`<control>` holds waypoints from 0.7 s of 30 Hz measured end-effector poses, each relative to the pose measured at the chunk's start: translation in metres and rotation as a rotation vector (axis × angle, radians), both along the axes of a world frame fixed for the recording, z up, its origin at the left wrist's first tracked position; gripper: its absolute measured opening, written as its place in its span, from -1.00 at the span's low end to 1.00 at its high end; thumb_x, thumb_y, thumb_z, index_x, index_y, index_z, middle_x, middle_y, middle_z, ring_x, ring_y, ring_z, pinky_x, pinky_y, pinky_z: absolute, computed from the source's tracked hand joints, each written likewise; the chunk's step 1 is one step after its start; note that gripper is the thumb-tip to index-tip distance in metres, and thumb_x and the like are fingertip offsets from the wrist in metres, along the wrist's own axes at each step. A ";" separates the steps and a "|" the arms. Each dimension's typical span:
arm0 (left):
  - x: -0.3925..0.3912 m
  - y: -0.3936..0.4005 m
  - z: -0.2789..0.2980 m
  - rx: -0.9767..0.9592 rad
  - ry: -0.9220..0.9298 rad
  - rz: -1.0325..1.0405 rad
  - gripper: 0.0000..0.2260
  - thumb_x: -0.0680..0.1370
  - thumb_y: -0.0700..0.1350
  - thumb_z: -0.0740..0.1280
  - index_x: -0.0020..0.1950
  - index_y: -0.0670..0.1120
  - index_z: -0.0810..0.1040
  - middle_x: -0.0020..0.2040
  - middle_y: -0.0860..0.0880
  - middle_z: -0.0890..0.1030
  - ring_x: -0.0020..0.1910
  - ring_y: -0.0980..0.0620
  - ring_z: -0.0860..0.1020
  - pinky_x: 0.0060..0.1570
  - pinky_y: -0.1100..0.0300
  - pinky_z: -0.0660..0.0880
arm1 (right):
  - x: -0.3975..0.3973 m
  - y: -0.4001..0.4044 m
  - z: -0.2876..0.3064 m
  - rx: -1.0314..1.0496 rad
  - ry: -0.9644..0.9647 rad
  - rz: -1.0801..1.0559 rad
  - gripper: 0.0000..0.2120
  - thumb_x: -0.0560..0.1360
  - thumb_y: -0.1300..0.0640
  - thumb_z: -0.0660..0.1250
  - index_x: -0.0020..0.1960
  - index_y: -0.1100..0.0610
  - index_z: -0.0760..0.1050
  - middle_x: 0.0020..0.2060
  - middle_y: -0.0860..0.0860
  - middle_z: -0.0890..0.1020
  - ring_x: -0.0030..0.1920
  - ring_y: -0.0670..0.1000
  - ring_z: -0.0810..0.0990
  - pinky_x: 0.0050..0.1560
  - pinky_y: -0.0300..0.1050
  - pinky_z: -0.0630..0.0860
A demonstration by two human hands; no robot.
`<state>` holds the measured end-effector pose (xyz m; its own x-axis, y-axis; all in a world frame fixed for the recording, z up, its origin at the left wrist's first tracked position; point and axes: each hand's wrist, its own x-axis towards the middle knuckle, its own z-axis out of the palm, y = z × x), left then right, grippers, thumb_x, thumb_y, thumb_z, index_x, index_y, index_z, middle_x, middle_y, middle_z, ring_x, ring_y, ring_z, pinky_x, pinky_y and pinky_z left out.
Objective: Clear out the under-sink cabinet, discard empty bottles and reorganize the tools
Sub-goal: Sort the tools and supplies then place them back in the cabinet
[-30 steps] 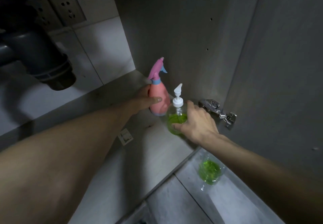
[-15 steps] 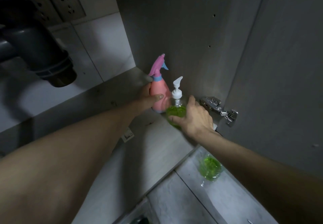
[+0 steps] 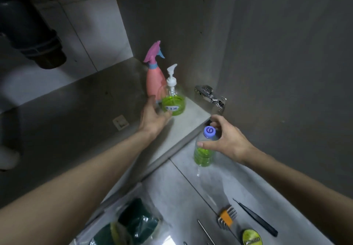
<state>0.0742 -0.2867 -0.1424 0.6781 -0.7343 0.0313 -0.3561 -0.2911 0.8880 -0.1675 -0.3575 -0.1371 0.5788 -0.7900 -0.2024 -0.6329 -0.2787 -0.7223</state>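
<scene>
A pink spray bottle (image 3: 153, 80) with a magenta trigger stands in the cabinet's back right corner. Just in front of it stands a clear pump bottle (image 3: 174, 104) holding green liquid. My left hand (image 3: 153, 115) lies against the pump bottle's near left side, fingers loosely curled and blurred. On the floor tiles outside the cabinet stands a clear plastic bottle (image 3: 203, 155) with a blue cap and green liquid. My right hand (image 3: 227, 142) grips its neck, thumb in front and fingers behind the cap.
A dark drain pipe (image 3: 36, 40) hangs at the upper left. A metal hinge (image 3: 211, 95) joins the open door (image 3: 296, 92) on the right. On the floor lie black tweezers (image 3: 256, 218), an orange comb tool (image 3: 227, 216), a green tin (image 3: 252, 238) and bagged sponges (image 3: 131, 225).
My right hand left the pump bottle and came back to grip the bottle on the floor. My left hand let go of the spray bottle and slid to the pump bottle. The view tilted down.
</scene>
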 end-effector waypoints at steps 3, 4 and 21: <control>-0.005 -0.009 0.004 0.033 -0.030 0.012 -0.33 0.36 -0.03 0.60 0.39 -0.06 0.40 0.21 0.00 0.55 0.13 0.02 0.54 0.14 0.19 0.47 | -0.003 0.012 -0.022 0.065 -0.013 -0.022 -0.14 0.15 -0.18 0.65 0.36 -0.16 0.37 0.14 -0.17 0.57 0.19 -0.04 0.54 0.24 -0.05 0.49; -0.006 -0.014 0.008 0.038 -0.030 0.012 -0.33 0.34 -0.05 0.61 0.38 -0.08 0.40 0.24 -0.04 0.56 0.16 -0.02 0.56 0.19 0.13 0.49 | -0.003 0.017 -0.029 0.060 -0.013 -0.022 -0.22 0.20 -0.09 0.66 0.33 -0.17 0.39 0.14 -0.15 0.58 0.19 -0.02 0.55 0.22 -0.04 0.49; -0.004 -0.054 0.012 -0.047 -0.157 0.046 -0.40 0.33 -0.16 0.61 0.33 -0.01 0.50 0.04 0.11 0.52 0.03 0.09 0.52 0.07 0.28 0.44 | 0.058 -0.002 0.047 -0.484 -0.211 -0.170 -0.40 0.37 -0.33 0.39 0.31 -0.13 0.35 0.22 -0.13 0.57 0.18 0.07 0.59 0.08 0.05 0.55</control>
